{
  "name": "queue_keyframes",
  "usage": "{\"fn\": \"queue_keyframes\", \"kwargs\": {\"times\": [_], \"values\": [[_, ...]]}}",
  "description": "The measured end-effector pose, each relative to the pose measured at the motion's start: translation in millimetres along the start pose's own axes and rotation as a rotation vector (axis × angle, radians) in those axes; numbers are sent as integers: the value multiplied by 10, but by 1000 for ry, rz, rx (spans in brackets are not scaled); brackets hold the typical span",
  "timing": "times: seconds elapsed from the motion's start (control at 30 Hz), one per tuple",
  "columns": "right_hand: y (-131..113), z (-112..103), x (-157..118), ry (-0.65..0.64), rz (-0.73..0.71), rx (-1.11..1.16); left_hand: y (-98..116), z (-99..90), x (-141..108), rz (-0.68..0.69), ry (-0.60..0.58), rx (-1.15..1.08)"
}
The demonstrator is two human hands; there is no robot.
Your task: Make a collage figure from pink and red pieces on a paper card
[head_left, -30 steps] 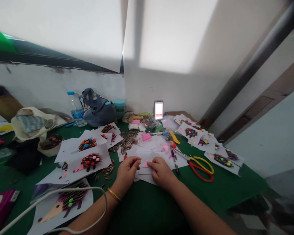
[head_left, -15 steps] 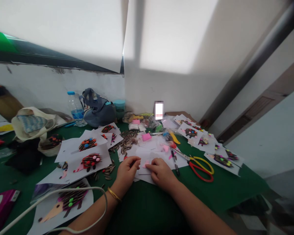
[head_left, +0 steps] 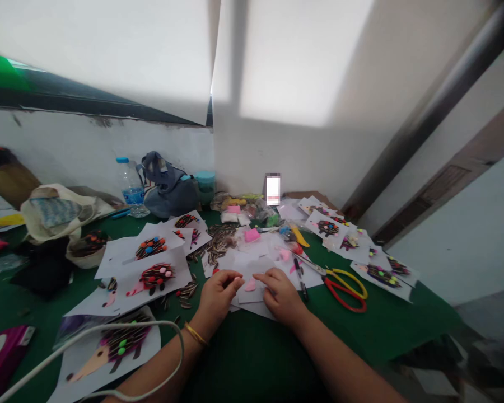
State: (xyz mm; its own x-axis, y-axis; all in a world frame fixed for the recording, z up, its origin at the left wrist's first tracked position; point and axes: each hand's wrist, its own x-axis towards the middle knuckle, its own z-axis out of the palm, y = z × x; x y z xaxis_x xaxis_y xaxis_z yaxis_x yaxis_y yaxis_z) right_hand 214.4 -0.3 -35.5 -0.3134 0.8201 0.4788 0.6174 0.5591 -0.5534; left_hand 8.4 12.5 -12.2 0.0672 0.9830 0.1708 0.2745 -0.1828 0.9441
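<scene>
pink piece [head_left: 250,286]: likely light, squishy; lift by edge. my left hand [head_left: 220,291] pinched, contents unclear; right hand [head_left: 280,292] loose, index out.

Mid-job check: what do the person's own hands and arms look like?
The left hand is ungloved, with a gold bangle at its wrist. The right hand shows nothing worn. No sleeves are visible. A pale cable crosses before the left forearm.
</scene>
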Motion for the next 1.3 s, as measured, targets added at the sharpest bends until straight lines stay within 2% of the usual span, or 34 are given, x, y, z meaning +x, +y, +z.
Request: {"fn": "queue_keyframes", "kwargs": {"times": [0.1,0.2,0.33,0.53,0.63,0.73,0.83,0.93,1.03,1.13,1.23,1.3], "values": [[60,-18,6,180,8,69,12,-8,-16,14,38,55],[76,-31,19,231,4,74,-7,8,-10,79,22,22],[7,-51,40,204,-10,47,-23,24,-4,148,9,-27],[-180,-46,46,106,-82,43,33,26,-68,17,-83,23],[-201,-10,28,87,-84,14,44,70,-94,92,-95,10],[-114,-37,53,119,-51,-101,27,108,-99,139,-145,-39],[45,-196,169,103,92,-367,11,104,-93,72,-161,-82],[200,-411,336,80,285,-623,21,68,-91,10,-125,-44],[307,-530,457,28,363,-762,32,42,-88,64,-61,5],[367,-520,490,-3,378,-787,10,49,-76,142,-49,1],[371,-462,469,72,327,-723,-32,71,-63,91,-12,-28],[330,-414,440,130,231,-602,-47,78,-60,51,14,-46]]}}
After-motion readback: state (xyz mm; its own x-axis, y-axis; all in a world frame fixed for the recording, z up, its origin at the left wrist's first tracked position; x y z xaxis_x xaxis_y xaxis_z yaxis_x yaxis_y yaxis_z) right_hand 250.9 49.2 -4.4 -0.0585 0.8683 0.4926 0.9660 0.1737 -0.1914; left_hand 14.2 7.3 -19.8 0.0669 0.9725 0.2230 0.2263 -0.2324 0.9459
